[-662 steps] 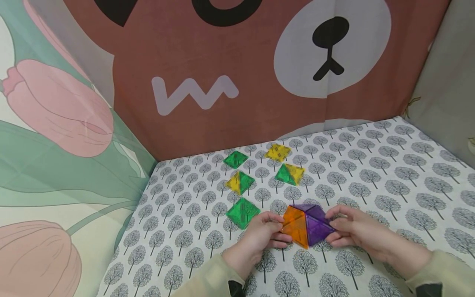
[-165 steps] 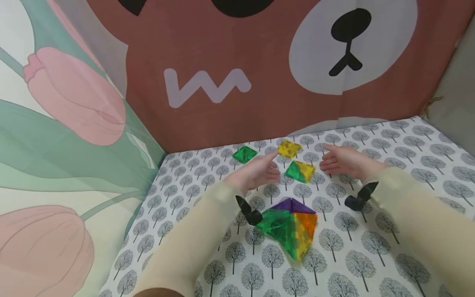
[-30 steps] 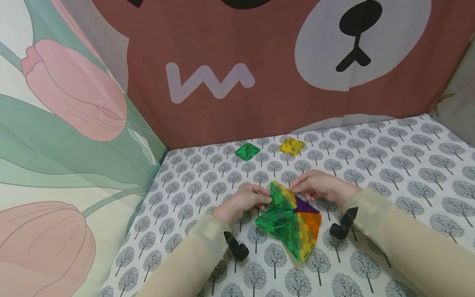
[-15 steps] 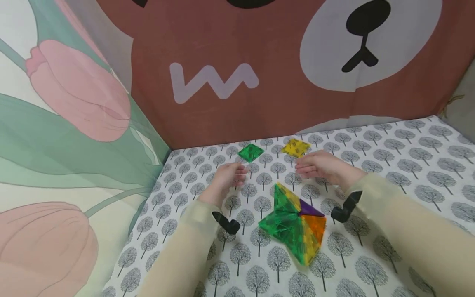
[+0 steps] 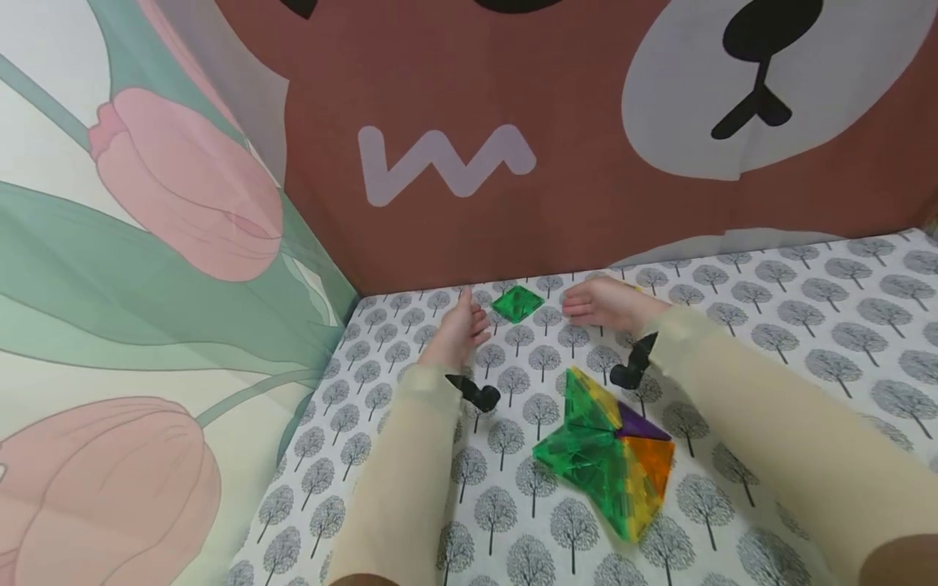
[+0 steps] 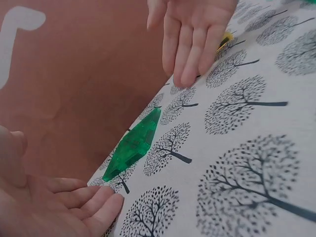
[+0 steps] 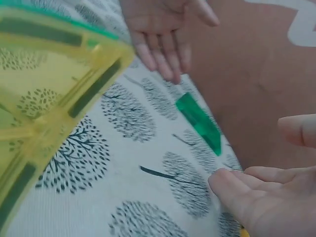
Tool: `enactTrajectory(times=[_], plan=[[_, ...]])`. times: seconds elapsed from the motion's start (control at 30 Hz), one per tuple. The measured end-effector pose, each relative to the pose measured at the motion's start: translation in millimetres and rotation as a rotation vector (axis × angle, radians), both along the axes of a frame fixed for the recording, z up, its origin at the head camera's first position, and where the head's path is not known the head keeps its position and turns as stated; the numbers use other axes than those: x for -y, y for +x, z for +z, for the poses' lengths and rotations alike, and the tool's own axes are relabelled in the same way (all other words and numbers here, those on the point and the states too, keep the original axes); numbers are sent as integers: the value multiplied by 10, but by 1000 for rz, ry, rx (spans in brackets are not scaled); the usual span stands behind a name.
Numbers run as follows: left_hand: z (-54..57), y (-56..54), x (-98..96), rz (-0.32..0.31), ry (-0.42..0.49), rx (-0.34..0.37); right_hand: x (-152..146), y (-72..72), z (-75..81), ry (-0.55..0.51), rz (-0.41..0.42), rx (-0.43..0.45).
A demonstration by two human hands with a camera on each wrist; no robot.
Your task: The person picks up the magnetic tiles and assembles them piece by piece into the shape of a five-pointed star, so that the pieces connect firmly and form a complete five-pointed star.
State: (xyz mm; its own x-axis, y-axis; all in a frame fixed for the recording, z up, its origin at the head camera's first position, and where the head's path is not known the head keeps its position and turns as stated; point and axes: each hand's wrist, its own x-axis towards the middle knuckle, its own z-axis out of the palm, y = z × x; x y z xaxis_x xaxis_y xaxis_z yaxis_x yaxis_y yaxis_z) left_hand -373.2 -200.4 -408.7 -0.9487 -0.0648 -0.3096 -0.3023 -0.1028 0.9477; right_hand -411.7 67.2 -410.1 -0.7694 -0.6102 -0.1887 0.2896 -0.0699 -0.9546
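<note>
A green diamond-shaped magnetic tile piece (image 5: 517, 303) lies near the back edge of the cloth. To its left is my left hand (image 5: 456, 330), fingers extended, thumb up. On its right my right hand (image 5: 611, 303) reaches across with straight fingers. Neither hand touches the piece; both palms face it in the left wrist view, where the same green piece (image 6: 134, 145) sits between them. Closer to me stands a joined magnetic tile shape (image 5: 604, 456) of green, yellow, purple and orange parts, with points sticking outward. Its yellow part (image 7: 49, 74) looms large in the right wrist view.
A yellow tile piece (image 5: 639, 288) is mostly hidden behind my right hand. The tree-print cloth (image 5: 828, 358) covers the surface. A brown printed curtain (image 5: 454, 236) rises at the back, and a tulip-print one (image 5: 183, 342) on the left.
Across the earlier frames, green and yellow pieces joined the orange-purple one. A second ago both hands held a green-yellow piece against it; they have let go and moved back around the green diamond.
</note>
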Motion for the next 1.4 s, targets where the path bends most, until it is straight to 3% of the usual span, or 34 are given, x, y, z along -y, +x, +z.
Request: enactTrajectory(times=[0.3, 0.47, 0.73, 0.9, 1.03, 1.13, 1.4], plan=[[-9, -185, -83, -31, -126, 7, 223, -208, -115, -27, -45, 33], [36, -216, -124, -29, -194, 39, 262, -261, -129, -36, -46, 60], [82, -163, -207, -1, -269, 21, 282, -219, -118, -38, -58, 73], [12, -126, -245, 38, -267, 16, 317, -188, -134, 69, -104, 84], [-65, -86, -274, 55, -413, -5, 328, -122, -132, 199, -144, 48], [-97, -32, -301, 50, -494, -12, 308, -53, -128, 260, -152, 30], [-158, 105, -407, 3, -487, -17, 217, 93, -138, 290, -137, -49]])
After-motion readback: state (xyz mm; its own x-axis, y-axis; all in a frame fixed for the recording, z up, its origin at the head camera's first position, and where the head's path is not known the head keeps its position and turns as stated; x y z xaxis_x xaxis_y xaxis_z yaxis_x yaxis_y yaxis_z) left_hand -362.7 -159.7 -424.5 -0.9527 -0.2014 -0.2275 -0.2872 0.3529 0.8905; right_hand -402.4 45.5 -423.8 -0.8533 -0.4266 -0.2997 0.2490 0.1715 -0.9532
